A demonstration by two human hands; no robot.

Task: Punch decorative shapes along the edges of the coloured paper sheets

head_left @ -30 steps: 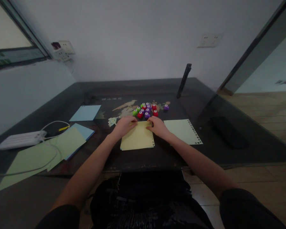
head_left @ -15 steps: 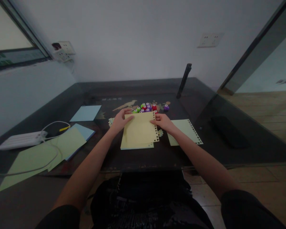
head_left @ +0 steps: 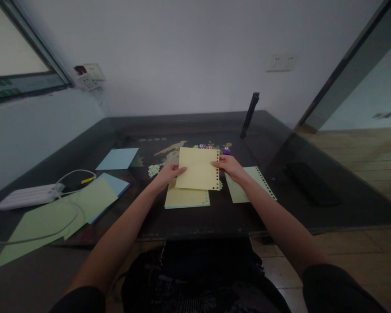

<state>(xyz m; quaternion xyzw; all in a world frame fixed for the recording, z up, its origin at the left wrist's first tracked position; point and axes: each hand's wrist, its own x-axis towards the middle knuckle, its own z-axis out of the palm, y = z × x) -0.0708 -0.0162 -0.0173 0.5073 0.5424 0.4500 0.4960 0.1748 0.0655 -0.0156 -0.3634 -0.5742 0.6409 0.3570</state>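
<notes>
Left hand [head_left: 170, 174] and right hand [head_left: 230, 166] each pinch one side of a pale yellow paper sheet [head_left: 198, 168], thumbs on its face. Its right edge has a row of punched holes. Probably it is held at two opposite sides so that the thin paper stays flat. The sheet is over the middle of the worktop [head_left: 182, 224], and its lower part covers the upper part of a yellow-topped paper pile [head_left: 185, 200], near the front edge. Just beside the left hand is a heap of small pale pieces [head_left: 154, 170]. Behind the sheet, small coloured round toys with eyes [head_left: 226, 151] are partly hidden. A pale green punched sheet [head_left: 237, 191] lies partly under the right forearm; perhaps this limits low movement there. Farther toward the right edge is a flat black object [head_left: 311, 184]. Toward the left edge, a light blue sheet [head_left: 119, 159] is well apart, leaving the left hand some room, I judge.
</notes>
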